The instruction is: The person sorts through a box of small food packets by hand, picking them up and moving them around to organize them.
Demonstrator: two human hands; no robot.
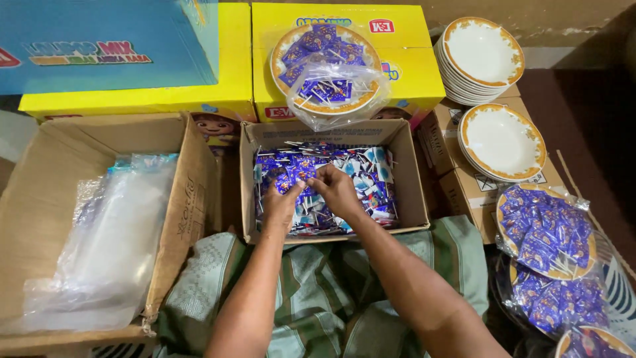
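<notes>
A small cardboard box (411,179) in front of me is full of blue-wrapped lollipops (371,176) with white sticks. Both my hands are down in it. My left hand (283,202) is curled over the sweets and grips a few of them. My right hand (336,189) pinches a blue wrapper between its fingertips, close against the left hand. Behind the box, a white plate with a gold rim (326,69) carries lollipops inside a clear bag and rests on a yellow carton (411,73).
A larger cardboard box (40,192) at the left holds clear plastic bags (109,245). Stacks of gold-rimmed plates (482,56) stand at the right on cartons, and bagged plates of lollipops (546,232) lie below them. Green striped cloth (311,292) covers my lap.
</notes>
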